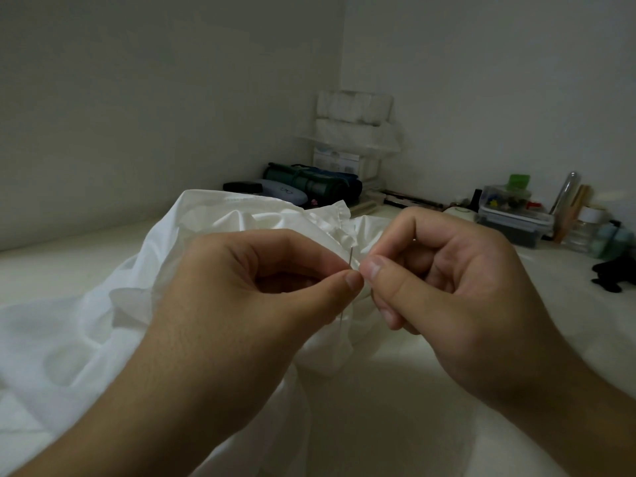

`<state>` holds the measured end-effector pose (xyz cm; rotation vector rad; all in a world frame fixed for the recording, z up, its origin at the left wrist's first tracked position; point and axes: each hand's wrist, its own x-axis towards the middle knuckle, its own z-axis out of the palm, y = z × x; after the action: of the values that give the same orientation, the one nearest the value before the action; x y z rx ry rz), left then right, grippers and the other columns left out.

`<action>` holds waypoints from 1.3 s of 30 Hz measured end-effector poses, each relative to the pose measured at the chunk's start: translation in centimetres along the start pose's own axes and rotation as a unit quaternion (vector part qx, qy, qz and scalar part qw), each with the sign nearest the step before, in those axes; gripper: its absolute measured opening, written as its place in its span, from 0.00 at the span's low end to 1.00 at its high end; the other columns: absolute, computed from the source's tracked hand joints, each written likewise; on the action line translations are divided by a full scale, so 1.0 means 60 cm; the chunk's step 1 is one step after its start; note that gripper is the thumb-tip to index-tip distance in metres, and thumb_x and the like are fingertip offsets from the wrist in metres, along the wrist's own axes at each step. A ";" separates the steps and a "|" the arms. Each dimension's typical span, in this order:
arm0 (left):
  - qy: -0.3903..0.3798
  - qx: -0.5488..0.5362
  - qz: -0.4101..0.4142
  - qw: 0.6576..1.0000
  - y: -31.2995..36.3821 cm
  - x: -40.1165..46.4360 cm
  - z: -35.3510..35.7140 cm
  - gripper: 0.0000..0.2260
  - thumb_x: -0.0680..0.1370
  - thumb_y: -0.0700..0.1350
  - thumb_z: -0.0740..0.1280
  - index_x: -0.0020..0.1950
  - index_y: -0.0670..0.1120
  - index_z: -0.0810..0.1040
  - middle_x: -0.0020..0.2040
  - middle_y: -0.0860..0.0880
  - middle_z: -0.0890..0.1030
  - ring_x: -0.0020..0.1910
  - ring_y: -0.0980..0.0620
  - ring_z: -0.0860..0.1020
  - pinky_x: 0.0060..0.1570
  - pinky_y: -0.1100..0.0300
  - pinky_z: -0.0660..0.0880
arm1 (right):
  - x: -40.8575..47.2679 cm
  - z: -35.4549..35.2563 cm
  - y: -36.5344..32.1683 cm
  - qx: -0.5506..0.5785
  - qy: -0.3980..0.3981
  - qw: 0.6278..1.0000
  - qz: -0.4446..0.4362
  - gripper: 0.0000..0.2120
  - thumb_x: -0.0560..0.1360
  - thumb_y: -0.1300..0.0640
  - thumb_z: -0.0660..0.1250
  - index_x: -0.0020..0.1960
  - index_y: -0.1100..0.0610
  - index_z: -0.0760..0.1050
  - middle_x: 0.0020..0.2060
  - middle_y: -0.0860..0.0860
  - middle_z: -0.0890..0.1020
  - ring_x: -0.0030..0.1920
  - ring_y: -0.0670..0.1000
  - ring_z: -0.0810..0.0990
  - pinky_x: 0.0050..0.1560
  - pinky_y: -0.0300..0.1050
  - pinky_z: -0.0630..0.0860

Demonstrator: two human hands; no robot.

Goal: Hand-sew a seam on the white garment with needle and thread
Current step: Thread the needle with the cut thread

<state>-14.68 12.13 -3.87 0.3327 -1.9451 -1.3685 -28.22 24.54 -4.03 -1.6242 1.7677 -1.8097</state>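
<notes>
The white garment (103, 304) lies crumpled over the pale table, spreading from the centre to the left edge. My left hand (241, 294) pinches a thin needle (351, 258) between thumb and forefinger; the needle stands nearly upright, its top showing above my fingertips. A fine thread (341, 315) hangs down below that pinch. My right hand (440, 280) is right beside it, thumb and forefinger pinched together close to the needle, thumb tips almost touching. What the right fingers pinch is too small to make out. A frilled edge of the garment (340, 215) rises just behind both hands.
At the back corner stand stacked white packs (354, 108), a dark green rolled pouch (309, 182) and a glasses case (285, 192). To the right sit a clear plastic box of small items (512, 215), jars and tubes (585, 225), and a black object (612, 273).
</notes>
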 end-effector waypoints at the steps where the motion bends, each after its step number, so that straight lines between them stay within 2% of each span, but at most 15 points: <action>1: -0.001 0.002 0.000 1.000 0.000 0.000 0.000 0.03 0.68 0.48 0.80 0.39 0.55 0.89 0.35 0.51 0.87 0.34 0.54 0.86 0.37 0.67 0.81 | 0.000 0.000 0.000 0.001 0.001 1.000 0.000 0.06 0.75 0.56 0.70 0.43 0.58 0.79 0.27 0.52 0.80 0.24 0.44 0.75 0.28 0.30 0.70; 5: -0.003 0.001 0.001 1.000 -0.001 -0.002 -0.001 0.03 0.68 0.47 0.80 0.39 0.55 0.89 0.35 0.51 0.87 0.34 0.54 0.86 0.37 0.68 0.80 | 0.001 0.000 0.001 0.003 0.003 1.000 -0.004 0.05 0.77 0.59 0.71 0.42 0.58 0.79 0.27 0.52 0.80 0.24 0.44 0.75 0.28 0.31 0.71; 11: -0.002 0.010 0.005 1.000 -0.001 -0.001 0.000 0.03 0.68 0.47 0.80 0.40 0.55 0.89 0.34 0.53 0.87 0.34 0.55 0.86 0.37 0.69 0.80 | 0.000 0.000 0.001 0.007 0.011 1.000 -0.005 0.07 0.75 0.54 0.70 0.43 0.57 0.79 0.27 0.52 0.80 0.25 0.45 0.76 0.29 0.31 0.71; 17: 0.000 0.007 0.005 1.000 -0.003 -0.001 0.000 0.03 0.67 0.49 0.80 0.39 0.55 0.89 0.35 0.51 0.87 0.34 0.53 0.86 0.39 0.65 0.83 | 0.001 0.000 0.002 0.005 0.010 1.000 -0.007 0.07 0.74 0.54 0.71 0.44 0.57 0.81 0.27 0.51 0.80 0.25 0.44 0.75 0.27 0.31 0.70; 21: 0.000 0.007 0.006 1.000 -0.002 -0.002 0.000 0.02 0.68 0.48 0.80 0.39 0.55 0.89 0.35 0.51 0.87 0.34 0.54 0.86 0.38 0.66 0.82 | 0.001 -0.001 0.006 -0.009 0.011 1.000 -0.017 0.03 0.75 0.55 0.72 0.45 0.54 0.83 0.27 0.52 0.79 0.25 0.45 0.74 0.27 0.33 0.69; 32: -0.003 0.012 0.009 1.000 -0.005 0.001 -0.002 0.02 0.69 0.49 0.80 0.40 0.55 0.89 0.35 0.53 0.87 0.35 0.55 0.87 0.38 0.68 0.81 | 0.000 -0.003 0.013 -0.008 0.016 0.999 -0.029 0.02 0.76 0.54 0.73 0.46 0.52 0.84 0.26 0.52 0.78 0.25 0.48 0.72 0.26 0.39 0.69; 39: -0.002 0.014 0.008 1.000 -0.006 -0.001 -0.002 0.02 0.69 0.49 0.80 0.40 0.55 0.89 0.35 0.52 0.87 0.35 0.55 0.86 0.38 0.67 0.82 | 0.000 -0.003 0.013 -0.004 0.016 0.999 -0.028 0.02 0.76 0.55 0.73 0.45 0.52 0.84 0.25 0.50 0.76 0.24 0.47 0.70 0.26 0.37 0.67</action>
<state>-14.62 11.95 -4.17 0.3266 -1.9670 -1.3345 -28.80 24.41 -4.60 -1.6739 1.7629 -1.8642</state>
